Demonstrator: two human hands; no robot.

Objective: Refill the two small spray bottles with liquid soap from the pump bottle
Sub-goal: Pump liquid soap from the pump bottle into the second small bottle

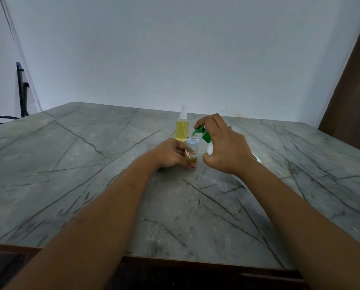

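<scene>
Our left hand (170,152) grips the light, probably tippy spray bottle (191,149) low on the counter (91,164); our right hand (225,143) clasps the pump bottle (205,137), likely soap-slick, at its head.

Cannot see most of the white, green-headed plastic pump bottle (209,150) behind the right hand (225,144), cannot read the red-and-white label (187,153) on the small clear plastic bottle (192,146) half wrapped by the left hand (168,154), nor identify the black frame (22,91) cut by the left edge.
</scene>
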